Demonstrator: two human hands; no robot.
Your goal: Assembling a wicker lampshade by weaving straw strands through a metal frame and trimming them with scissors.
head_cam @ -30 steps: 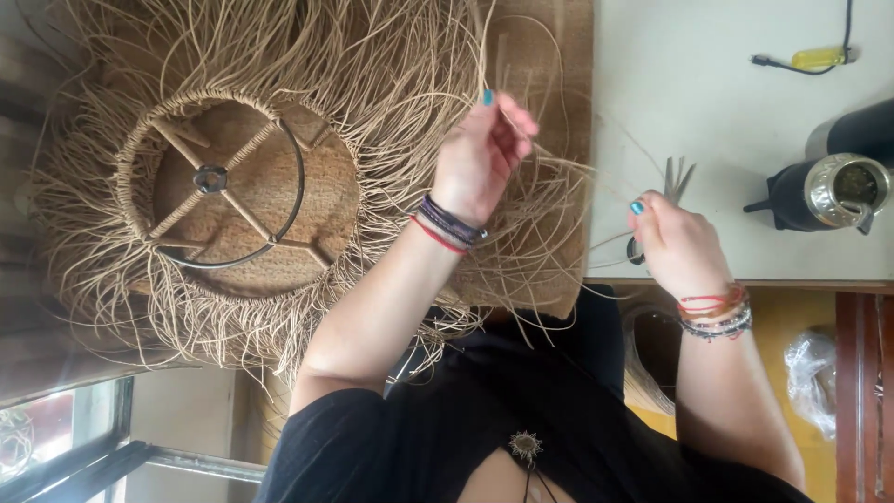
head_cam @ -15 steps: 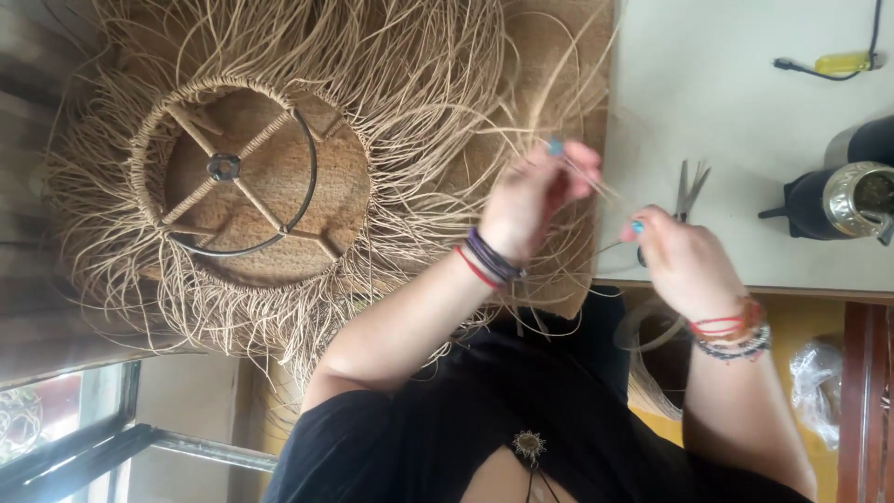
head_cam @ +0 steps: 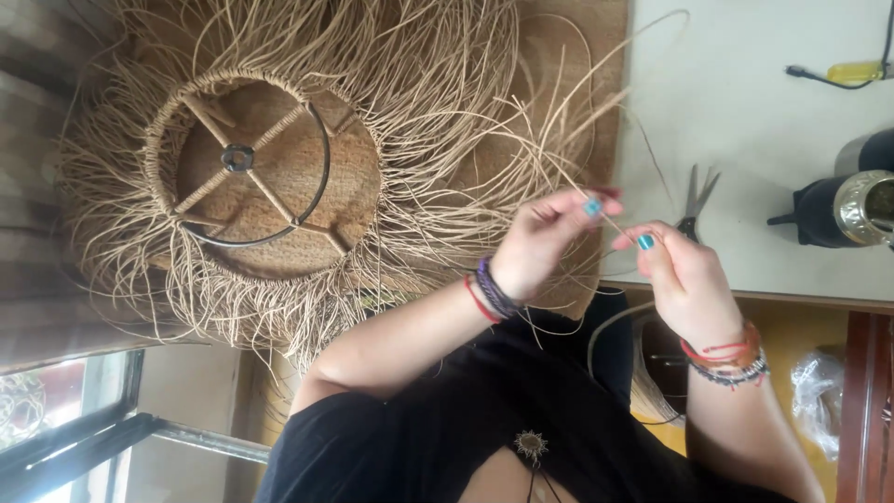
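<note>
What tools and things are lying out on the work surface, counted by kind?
Woven fibre lampshade: 1
Scissors: 1
Yellow-handled tool: 1
Black and silver flask: 1
Fibre strand pinched by both hands: 1
Total: 5

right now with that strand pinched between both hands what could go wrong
The thin strand between the left hand and right hand might kink or snap if pulled hard. Its long free end arcs over the loose fringe of the woven shade and could tangle there. The scissors lie close behind the right hand, a possible snag.
</note>
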